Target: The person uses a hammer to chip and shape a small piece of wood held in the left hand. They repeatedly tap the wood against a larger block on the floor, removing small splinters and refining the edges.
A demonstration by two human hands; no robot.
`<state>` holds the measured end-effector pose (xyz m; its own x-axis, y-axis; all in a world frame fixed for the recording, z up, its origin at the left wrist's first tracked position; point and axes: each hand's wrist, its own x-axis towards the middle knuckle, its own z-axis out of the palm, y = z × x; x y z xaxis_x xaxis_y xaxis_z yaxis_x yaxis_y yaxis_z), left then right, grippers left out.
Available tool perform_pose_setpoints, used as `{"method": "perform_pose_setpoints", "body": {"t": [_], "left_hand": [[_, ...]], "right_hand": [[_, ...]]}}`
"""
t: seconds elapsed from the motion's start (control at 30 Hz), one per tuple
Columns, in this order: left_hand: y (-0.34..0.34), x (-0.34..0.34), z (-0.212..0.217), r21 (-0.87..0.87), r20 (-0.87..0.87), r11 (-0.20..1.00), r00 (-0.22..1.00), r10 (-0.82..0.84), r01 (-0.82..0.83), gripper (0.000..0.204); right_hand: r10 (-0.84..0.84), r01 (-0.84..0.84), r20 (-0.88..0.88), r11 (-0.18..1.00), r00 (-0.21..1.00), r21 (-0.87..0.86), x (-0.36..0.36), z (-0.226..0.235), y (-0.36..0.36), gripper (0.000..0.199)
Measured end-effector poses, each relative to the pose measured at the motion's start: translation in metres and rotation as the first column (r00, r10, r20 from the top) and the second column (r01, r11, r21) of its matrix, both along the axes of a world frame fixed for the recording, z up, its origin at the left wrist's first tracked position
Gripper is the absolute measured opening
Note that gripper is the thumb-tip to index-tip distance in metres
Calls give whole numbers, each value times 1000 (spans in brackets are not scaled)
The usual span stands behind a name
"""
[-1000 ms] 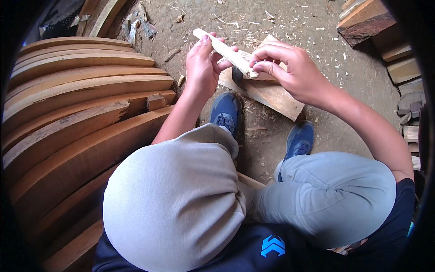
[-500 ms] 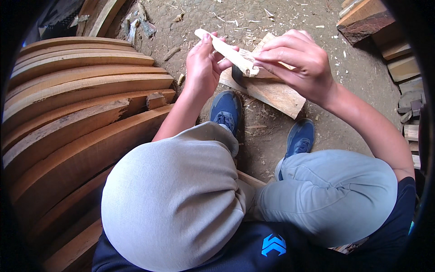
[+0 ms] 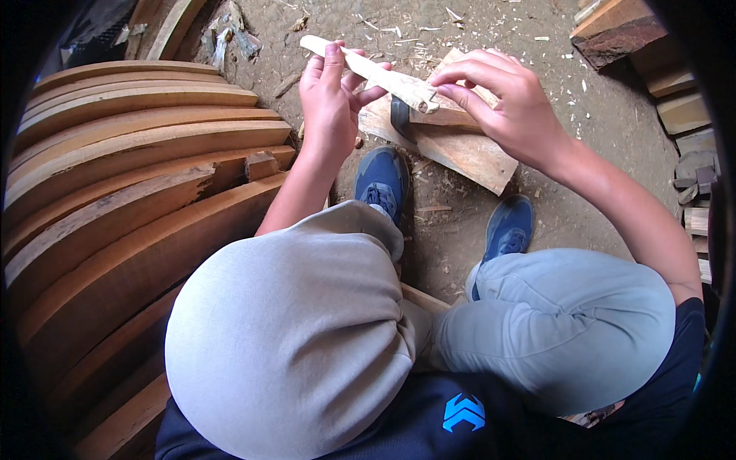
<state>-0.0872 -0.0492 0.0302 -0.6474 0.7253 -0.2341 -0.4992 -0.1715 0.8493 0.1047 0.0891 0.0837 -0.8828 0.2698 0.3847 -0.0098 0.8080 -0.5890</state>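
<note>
My left hand grips a long, pale carved stick of wood, thumb on top and fingers beneath. The stick slants down to the right and ends in a rough, notched tip. At that tip my right hand is closed in a pinch, thumb and forefinger together. Whatever lies between those fingertips is too small to make out. Below the stick, a tool with a dark metal head and a wooden handle lies on a wood block; my hands and the stick partly hide it.
Curved stacked planks fill the left side. Sawn timber is piled along the right. Shavings and chips litter the dirt floor. My blue shoes stand just nearer than the block.
The stick and my left hand have shifted slightly left and away from me. My right fingers have closed further near the stick's tip, and more of the tool head shows.
</note>
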Motion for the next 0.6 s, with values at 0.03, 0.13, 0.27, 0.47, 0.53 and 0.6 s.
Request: {"method": "perform_pose_setpoints", "body": {"t": [0.03,0.13,0.27,0.47,0.53,0.6], "left_hand": [[0,1,2,-3,-41,1000,999,3,-3,33],[-1,-1,3,12,-110,1000,994,-3,4,38],[-2,-3,2,26,-158,999,987,-18,23,42],[-2,-1,7,26,-227,999,973,-36,43,40],[-2,0,7,52,-243,998,969,-31,45,37],[-2,0,6,92,-260,995,965,-22,47,32]], "right_hand": [[-1,1,16,1000,1000,-2,0,-2,1,13],[-4,4,57,1000,998,-3,0,-5,2,12],[-12,14,94,1000,995,-23,1,-6,1,15],[2,4,176,999,984,-32,5,-7,2,20],[2,18,213,996,977,-91,5,-10,4,22],[-1,55,268,979,963,-194,5,-12,3,23]]}}
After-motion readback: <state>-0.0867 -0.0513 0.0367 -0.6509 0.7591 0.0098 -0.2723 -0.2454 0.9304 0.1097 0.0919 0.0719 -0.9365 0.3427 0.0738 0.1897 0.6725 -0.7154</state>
